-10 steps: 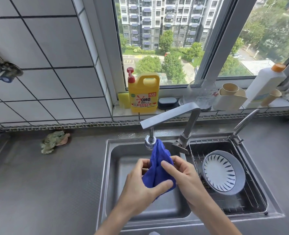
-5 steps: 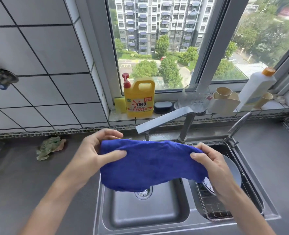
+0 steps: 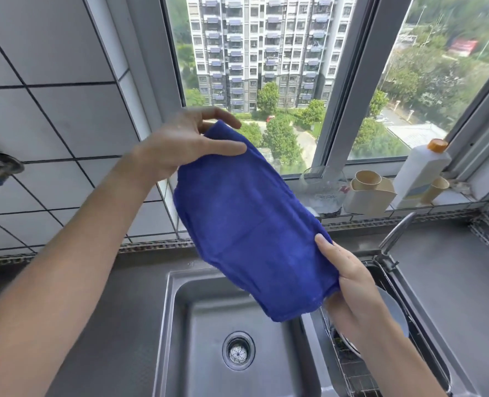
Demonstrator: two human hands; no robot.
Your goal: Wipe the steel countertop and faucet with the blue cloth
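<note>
The soft, deep-blue microfibre cloth (image 3: 251,224) hung spread in the air above the stainless steel sink basin (image 3: 231,339), slanting from upper left down to lower right, apparently opened out to give a flat wiping face. The left hand (image 3: 186,144) pinched its upper corner between thumb and fingers, high above the sink and level with the window; the right hand (image 3: 352,285) gripped the lower corner, thumb on top, just above the sink's right-hand compartment with its wire rack (image 3: 355,373). The grey steel countertop (image 3: 452,282) lay right of the sink, not yet touched. A slim curved steel tap (image 3: 395,233) stood at the sink's back-right corner.
</note>
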